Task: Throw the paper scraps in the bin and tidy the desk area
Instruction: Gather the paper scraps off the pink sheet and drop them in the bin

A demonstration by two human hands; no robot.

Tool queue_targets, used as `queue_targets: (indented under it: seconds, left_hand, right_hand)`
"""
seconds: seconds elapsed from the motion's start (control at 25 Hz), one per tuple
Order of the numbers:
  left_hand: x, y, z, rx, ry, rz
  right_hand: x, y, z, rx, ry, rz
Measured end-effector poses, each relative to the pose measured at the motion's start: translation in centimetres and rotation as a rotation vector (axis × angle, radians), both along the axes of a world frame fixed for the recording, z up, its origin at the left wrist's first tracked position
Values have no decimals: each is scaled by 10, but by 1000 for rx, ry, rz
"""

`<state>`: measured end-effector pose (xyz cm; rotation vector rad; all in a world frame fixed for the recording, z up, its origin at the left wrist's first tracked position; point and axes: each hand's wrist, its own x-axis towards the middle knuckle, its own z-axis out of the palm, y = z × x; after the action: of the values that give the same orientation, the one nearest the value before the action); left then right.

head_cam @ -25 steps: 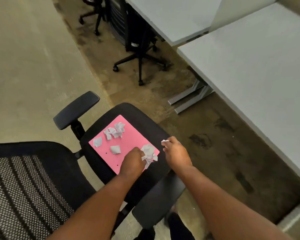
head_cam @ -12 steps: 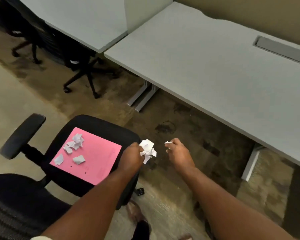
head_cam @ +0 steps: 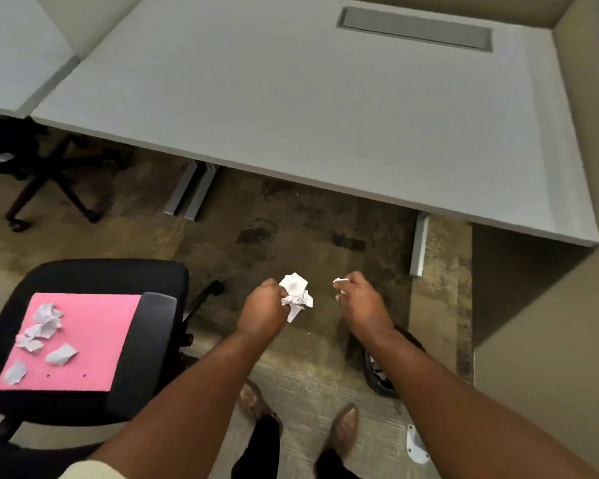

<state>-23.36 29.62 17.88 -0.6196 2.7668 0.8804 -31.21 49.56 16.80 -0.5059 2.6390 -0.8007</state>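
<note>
My left hand (head_cam: 261,311) is shut on a crumpled wad of white paper scraps (head_cam: 296,295), held out over the carpet. My right hand (head_cam: 358,302) pinches a small white scrap (head_cam: 341,281) at its fingertips. Below my right forearm stands a dark bin (head_cam: 377,375), mostly hidden by the arm, with white scraps showing inside. To the left, several more torn scraps (head_cam: 44,328) lie on a pink sheet (head_cam: 94,333) that rests on the black office chair seat (head_cam: 101,274).
A wide grey desk (head_cam: 291,98) fills the upper view, with its legs (head_cam: 418,243) ahead. A second black chair (head_cam: 49,181) stands under the left desk. A beige partition (head_cam: 547,323) rises on the right. My shoes (head_cam: 343,430) stand on the carpet below; a white object (head_cam: 416,444) lies beside them.
I have turned right, away from the chair toward the desk. Both hands have carried their scraps off the pink sheet and out over the floor; the bin has come into view.
</note>
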Motion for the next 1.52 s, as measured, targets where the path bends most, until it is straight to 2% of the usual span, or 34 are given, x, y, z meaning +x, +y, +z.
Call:
queue_targets:
  seconds: [0.28, 0.52, 0.68, 0.8, 1.08, 1.36, 1.52]
  left_hand:
    - [-46, 123, -34, 17, -34, -298]
    - [-68, 214, -95, 47, -131, -519]
    - [-80, 262, -148, 64, -163, -615]
    - [-83, 289, -198, 55, -198, -650]
    - [-90, 328, -316, 63, -271, -723]
    - [-89, 330, -398, 170, -319, -740]
    - [-88, 327, -416, 222, -326, -732]
  right_hand:
    - [15, 128, -41, 11, -53, -303]
    - [37, 214, -92, 91, -128, -494]
    - [47, 252, -141, 38, -192, -569]
    - [48, 265, -190, 77, -204, -637]
    - [47, 278, -306, 180, -210, -595]
    - [41, 276, -382, 199, -286, -589]
    - [39, 272, -406, 190, -330, -607]
